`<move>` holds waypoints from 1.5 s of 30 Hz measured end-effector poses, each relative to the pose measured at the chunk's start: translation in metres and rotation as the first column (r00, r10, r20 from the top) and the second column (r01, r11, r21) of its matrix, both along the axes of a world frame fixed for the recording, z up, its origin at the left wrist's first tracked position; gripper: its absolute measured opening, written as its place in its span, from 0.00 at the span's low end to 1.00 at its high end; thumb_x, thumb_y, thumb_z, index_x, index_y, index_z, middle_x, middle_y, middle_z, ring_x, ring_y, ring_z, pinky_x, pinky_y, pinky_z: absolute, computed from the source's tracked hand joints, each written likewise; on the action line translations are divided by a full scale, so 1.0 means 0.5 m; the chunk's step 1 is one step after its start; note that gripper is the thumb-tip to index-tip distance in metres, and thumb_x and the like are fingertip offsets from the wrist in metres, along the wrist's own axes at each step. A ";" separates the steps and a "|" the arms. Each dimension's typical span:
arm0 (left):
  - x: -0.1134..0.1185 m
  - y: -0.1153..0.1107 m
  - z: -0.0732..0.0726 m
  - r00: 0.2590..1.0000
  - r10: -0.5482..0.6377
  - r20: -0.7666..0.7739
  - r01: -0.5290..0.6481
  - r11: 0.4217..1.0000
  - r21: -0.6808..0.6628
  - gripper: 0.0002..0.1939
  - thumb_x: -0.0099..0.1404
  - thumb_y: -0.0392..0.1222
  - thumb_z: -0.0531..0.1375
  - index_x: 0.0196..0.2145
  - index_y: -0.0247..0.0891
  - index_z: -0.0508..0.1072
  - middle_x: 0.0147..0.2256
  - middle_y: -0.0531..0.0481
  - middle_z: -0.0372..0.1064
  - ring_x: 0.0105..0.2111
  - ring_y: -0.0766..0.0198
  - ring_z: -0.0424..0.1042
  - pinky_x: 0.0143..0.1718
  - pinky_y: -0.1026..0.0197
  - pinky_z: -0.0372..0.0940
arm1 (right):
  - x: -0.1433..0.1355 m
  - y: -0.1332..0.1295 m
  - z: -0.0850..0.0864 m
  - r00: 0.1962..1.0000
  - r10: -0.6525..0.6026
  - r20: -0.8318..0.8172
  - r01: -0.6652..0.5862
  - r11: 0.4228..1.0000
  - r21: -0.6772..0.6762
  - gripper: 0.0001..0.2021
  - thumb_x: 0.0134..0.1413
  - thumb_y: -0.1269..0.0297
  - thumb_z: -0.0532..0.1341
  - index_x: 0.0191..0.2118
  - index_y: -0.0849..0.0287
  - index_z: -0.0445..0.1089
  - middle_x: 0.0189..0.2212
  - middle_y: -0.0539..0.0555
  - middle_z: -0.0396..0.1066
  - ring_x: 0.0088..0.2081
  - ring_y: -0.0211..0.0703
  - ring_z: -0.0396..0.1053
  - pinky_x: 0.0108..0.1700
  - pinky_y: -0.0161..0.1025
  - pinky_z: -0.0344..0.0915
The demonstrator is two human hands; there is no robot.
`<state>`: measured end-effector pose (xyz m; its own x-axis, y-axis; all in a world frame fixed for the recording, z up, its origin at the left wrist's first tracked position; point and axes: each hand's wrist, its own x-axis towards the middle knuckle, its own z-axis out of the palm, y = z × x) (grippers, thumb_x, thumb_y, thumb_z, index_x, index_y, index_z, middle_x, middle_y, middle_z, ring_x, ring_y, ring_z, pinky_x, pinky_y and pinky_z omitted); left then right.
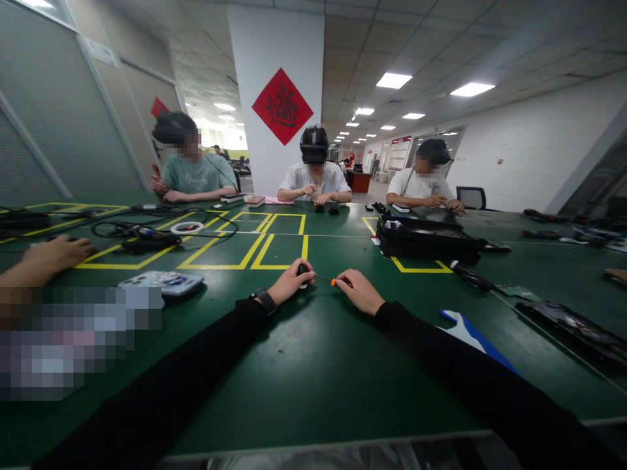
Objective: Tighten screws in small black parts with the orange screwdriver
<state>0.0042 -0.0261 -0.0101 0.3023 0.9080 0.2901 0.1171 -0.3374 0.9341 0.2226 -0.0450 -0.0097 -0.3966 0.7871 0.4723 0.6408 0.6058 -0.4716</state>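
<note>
Over the middle of the green table [294, 365], my left hand [287, 285] is closed around a small black object [303, 269], whose kind I cannot make out. My right hand [362, 292] grips a screwdriver with an orange and black handle [335, 282]. The thin shaft points left toward the black object; whether its tip touches is too small to tell. Both hands stay low, close to the tabletop.
A patterned case [161, 282] lies left, beyond it cables [142, 238] and a white ring [187, 228]. Black housings [431, 238] stand right, with a blue and white item [477, 339] and an opened device [573, 326]. Another person's hand [59, 256] rests at left; three people sit opposite.
</note>
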 end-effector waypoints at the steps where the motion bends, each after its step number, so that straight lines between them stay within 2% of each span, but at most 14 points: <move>1: 0.000 0.001 -0.001 1.000 0.000 -0.002 0.000 1.000 -0.002 0.13 0.55 0.47 0.57 0.35 0.38 0.62 0.31 0.52 0.66 0.28 0.68 0.69 0.30 0.65 0.61 | 0.001 0.001 0.000 1.000 0.006 0.022 -0.006 1.000 0.013 0.11 0.56 0.62 0.50 0.31 0.61 0.67 0.31 0.53 0.64 0.36 0.38 0.60 0.41 0.37 0.56; 4: 0.000 0.004 -0.004 1.000 -0.006 -0.007 0.006 1.000 -0.006 0.13 0.55 0.47 0.57 0.35 0.38 0.61 0.31 0.53 0.66 0.29 0.68 0.69 0.30 0.65 0.61 | 0.001 0.003 -0.001 0.998 0.031 0.059 -0.033 0.999 0.035 0.12 0.56 0.63 0.49 0.29 0.61 0.66 0.30 0.52 0.64 0.35 0.38 0.59 0.40 0.36 0.55; 9: -0.002 0.002 -0.003 1.000 -0.001 -0.016 0.001 1.000 0.006 0.14 0.55 0.47 0.57 0.36 0.37 0.61 0.29 0.53 0.65 0.28 0.68 0.69 0.28 0.66 0.60 | -0.001 0.002 -0.003 0.999 0.041 0.035 -0.043 0.998 0.045 0.06 0.52 0.65 0.53 0.32 0.61 0.64 0.31 0.52 0.63 0.35 0.38 0.58 0.38 0.36 0.56; 14: -0.002 -0.005 0.003 1.000 0.005 -0.029 -0.005 1.000 0.001 0.14 0.55 0.48 0.56 0.36 0.37 0.61 0.27 0.53 0.65 0.27 0.69 0.68 0.28 0.66 0.60 | -0.001 -0.001 -0.004 1.000 0.024 0.011 -0.025 0.999 0.035 0.08 0.49 0.64 0.56 0.35 0.61 0.63 0.33 0.52 0.63 0.36 0.39 0.59 0.38 0.36 0.56; 19: -0.001 -0.008 0.004 1.000 0.002 -0.012 -0.002 1.000 0.007 0.14 0.55 0.47 0.56 0.36 0.37 0.61 0.27 0.53 0.65 0.27 0.69 0.68 0.28 0.66 0.60 | 0.000 0.003 -0.003 1.000 -0.001 0.031 0.000 0.999 0.037 0.09 0.55 0.64 0.51 0.31 0.61 0.65 0.31 0.53 0.63 0.36 0.39 0.59 0.40 0.37 0.55; 23: -0.001 -0.006 0.005 1.000 0.000 0.013 0.001 1.000 -0.018 0.13 0.55 0.47 0.57 0.36 0.37 0.62 0.28 0.53 0.66 0.26 0.69 0.68 0.28 0.66 0.60 | -0.001 0.006 -0.003 0.998 0.018 0.057 -0.021 0.999 0.040 0.10 0.55 0.66 0.50 0.28 0.61 0.66 0.30 0.53 0.63 0.35 0.39 0.58 0.40 0.37 0.55; 28: -0.003 -0.001 0.002 1.000 0.006 0.002 -0.006 0.999 -0.034 0.14 0.55 0.48 0.56 0.36 0.38 0.61 0.28 0.53 0.65 0.28 0.68 0.69 0.28 0.66 0.60 | 0.000 0.003 -0.003 0.999 0.002 0.036 -0.004 0.998 0.063 0.04 0.51 0.67 0.54 0.31 0.60 0.64 0.31 0.52 0.63 0.35 0.39 0.58 0.39 0.36 0.55; 32: -0.001 0.000 -0.001 1.000 -0.002 0.001 0.002 1.000 -0.005 0.13 0.55 0.47 0.56 0.36 0.38 0.61 0.30 0.53 0.65 0.28 0.69 0.69 0.28 0.66 0.60 | -0.001 0.000 -0.003 1.000 -0.007 0.029 0.005 0.999 0.054 0.06 0.46 0.66 0.58 0.33 0.60 0.63 0.31 0.52 0.63 0.34 0.39 0.58 0.37 0.36 0.55; 36: 0.002 -0.001 0.000 1.000 0.000 0.020 0.001 1.000 -0.020 0.13 0.55 0.46 0.57 0.35 0.38 0.61 0.32 0.52 0.65 0.28 0.69 0.69 0.30 0.66 0.61 | -0.003 0.000 -0.003 1.000 -0.007 0.026 0.006 1.000 0.031 0.06 0.52 0.63 0.54 0.33 0.60 0.64 0.31 0.52 0.64 0.35 0.39 0.59 0.38 0.36 0.55; 40: 0.001 -0.001 0.001 1.000 -0.009 0.019 0.009 0.999 -0.034 0.12 0.55 0.45 0.57 0.35 0.38 0.61 0.33 0.52 0.65 0.28 0.69 0.69 0.30 0.65 0.61 | -0.002 0.004 -0.003 0.998 0.036 0.049 -0.037 0.999 0.016 0.12 0.57 0.65 0.47 0.29 0.60 0.65 0.29 0.52 0.63 0.34 0.38 0.59 0.39 0.36 0.55; 45: -0.002 0.000 0.000 1.000 0.010 -0.007 -0.010 1.000 -0.003 0.14 0.55 0.47 0.56 0.36 0.38 0.61 0.30 0.53 0.65 0.28 0.68 0.69 0.29 0.65 0.61 | 0.000 0.003 -0.005 0.997 0.069 0.017 -0.069 0.997 0.023 0.06 0.54 0.65 0.51 0.33 0.60 0.63 0.31 0.52 0.63 0.34 0.37 0.60 0.37 0.35 0.56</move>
